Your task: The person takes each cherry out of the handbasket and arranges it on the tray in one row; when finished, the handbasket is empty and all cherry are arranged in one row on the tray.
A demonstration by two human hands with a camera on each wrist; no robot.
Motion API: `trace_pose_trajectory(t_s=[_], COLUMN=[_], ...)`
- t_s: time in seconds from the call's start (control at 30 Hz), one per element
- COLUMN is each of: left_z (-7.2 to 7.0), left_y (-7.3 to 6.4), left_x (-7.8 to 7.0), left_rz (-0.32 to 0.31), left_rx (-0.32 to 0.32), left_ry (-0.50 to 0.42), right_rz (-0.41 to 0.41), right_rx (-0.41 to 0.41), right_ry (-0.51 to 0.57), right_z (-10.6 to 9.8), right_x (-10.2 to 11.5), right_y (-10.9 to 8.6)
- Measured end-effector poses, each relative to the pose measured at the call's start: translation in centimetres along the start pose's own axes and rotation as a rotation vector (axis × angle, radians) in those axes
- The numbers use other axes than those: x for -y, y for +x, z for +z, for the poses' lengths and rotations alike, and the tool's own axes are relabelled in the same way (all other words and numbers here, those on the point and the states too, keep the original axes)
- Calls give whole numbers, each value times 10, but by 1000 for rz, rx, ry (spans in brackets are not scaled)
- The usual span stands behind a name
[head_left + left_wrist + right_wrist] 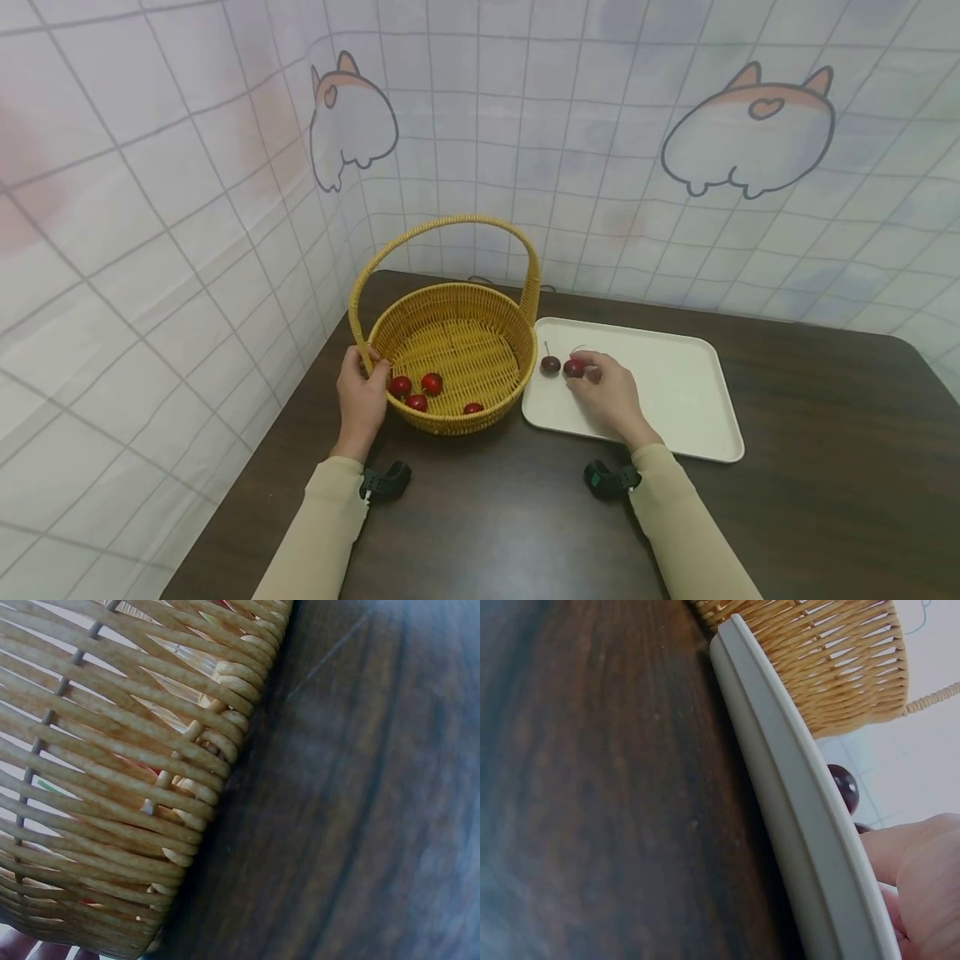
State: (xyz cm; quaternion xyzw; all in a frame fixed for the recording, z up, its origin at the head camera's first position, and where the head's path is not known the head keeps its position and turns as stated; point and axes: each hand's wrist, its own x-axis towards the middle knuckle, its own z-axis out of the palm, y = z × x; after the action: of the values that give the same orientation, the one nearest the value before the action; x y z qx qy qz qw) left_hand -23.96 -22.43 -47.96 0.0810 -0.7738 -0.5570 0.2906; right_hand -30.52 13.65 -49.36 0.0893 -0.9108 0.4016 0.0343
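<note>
— Doing what with the left hand (363, 400)?

— Gripping the basket (480, 358) at its left rim, by the foot of the handle, with fingers curled round.

— And with the right hand (611, 398)?

— Pinching a cherry (573, 368) between thumb and fingers, closed to about the fruit's width, at the left end of the white tray (675, 383). Cannot tell whether lifted off or resting there.

— Any others nearby?

— Yes: on the tray, just left of the pinched fruit, one darker cherry (551, 365) with its stem up. Inside the basket, four more cherries (432, 383): three bunched near the left hand, one by the near wall.

— And underneath?

— Dark table (480, 525), with basket and tray set just beside each other.
</note>
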Motion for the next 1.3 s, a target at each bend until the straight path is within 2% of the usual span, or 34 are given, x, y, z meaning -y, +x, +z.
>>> trace_pose_trajectory(t_s=[0.2,0.53,1.07,1.3], left_z=[0,0,0,-1], left_y=[0,1,0,0], left_x=[-2,-1,0,-2], left_rz=[-4,-5,-13,-1], left_rx=[-2,-15,-9,-10], left_ry=[13,26,44,42], right_rz=[-13,16,19,49], right_rx=[-10,-14,-21,-43], right_ry=[1,15,34,48], right_z=[0,-1,-1,-2], right_x=[2,4,-2,-3], right_y=[0,0,0,0])
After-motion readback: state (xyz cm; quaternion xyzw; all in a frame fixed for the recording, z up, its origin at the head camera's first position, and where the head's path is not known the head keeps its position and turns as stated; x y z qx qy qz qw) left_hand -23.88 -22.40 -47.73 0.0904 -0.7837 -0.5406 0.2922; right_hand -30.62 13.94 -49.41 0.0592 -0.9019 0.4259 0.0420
